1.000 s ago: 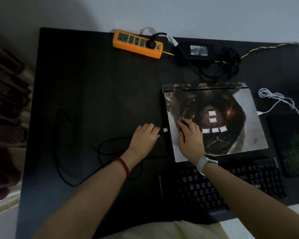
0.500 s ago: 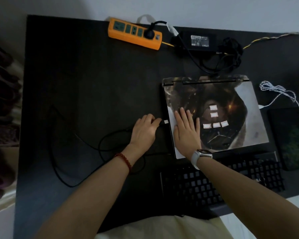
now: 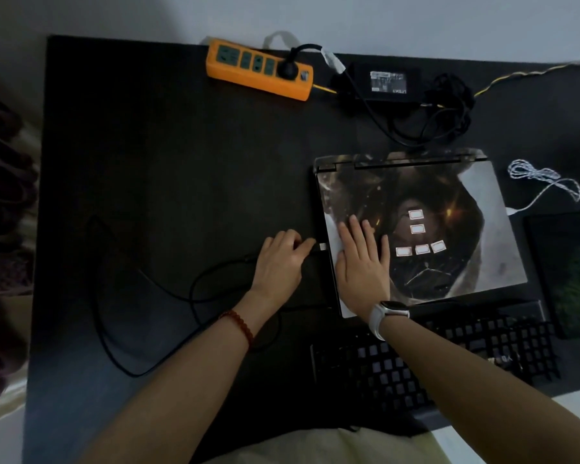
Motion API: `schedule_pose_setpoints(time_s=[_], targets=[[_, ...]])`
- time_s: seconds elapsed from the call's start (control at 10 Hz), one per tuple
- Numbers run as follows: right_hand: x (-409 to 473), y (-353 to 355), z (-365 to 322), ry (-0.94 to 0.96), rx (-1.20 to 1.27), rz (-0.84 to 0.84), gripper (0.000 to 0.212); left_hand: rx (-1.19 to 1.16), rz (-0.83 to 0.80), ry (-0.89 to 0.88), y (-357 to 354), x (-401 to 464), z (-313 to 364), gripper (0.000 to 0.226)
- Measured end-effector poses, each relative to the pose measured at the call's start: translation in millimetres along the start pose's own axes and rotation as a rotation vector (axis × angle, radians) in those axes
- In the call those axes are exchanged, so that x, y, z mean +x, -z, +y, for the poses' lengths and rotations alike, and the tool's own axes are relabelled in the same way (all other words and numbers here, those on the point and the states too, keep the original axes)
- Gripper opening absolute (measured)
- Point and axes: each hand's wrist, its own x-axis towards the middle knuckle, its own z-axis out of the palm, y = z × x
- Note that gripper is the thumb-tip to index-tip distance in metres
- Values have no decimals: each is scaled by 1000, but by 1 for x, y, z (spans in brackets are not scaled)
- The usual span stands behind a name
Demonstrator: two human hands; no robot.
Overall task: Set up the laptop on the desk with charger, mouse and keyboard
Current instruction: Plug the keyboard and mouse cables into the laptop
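A closed laptop with a dark picture skin lies on the black desk. My right hand presses flat on its lid near the left edge, fingers spread. My left hand pinches a USB plug at the laptop's left side; its black cable loops over the desk to the left. A black keyboard sits in front of the laptop, under my right forearm. The charger brick lies at the back, plugged into an orange power strip. I see no mouse.
A tangle of black charger cord lies behind the laptop. A white braided cable and a dark tablet-like pad sit at the right edge. The wall runs along the back; dark fabric lies left of the desk.
My right hand has flattened on the lid with fingers spread. My left hand has brought the plug right up to the laptop's left side. The camera shifted slightly.
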Motion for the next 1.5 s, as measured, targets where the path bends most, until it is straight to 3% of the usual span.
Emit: schedule_pose_setpoints(time_s=[0.9, 1.1, 1.2, 1.3, 1.5], targets=[[-1, -2, -1, 7, -17, 26, 50, 1, -138, -13, 0, 8, -1, 32], [0, 0, -1, 13, -8, 35, 49, -181, -170, 91, 13, 10, -7, 21], [0, -1, -1, 14, -7, 38, 49, -304, -186, 151, 10, 10, -4, 32], [0, -1, 0, 10, -3, 29, 49, -314, -243, 218, 7, 10, -3, 37], [0, -2, 0, 3, 9, 22, 49, -258, -131, 259, 2, 11, -1, 30]])
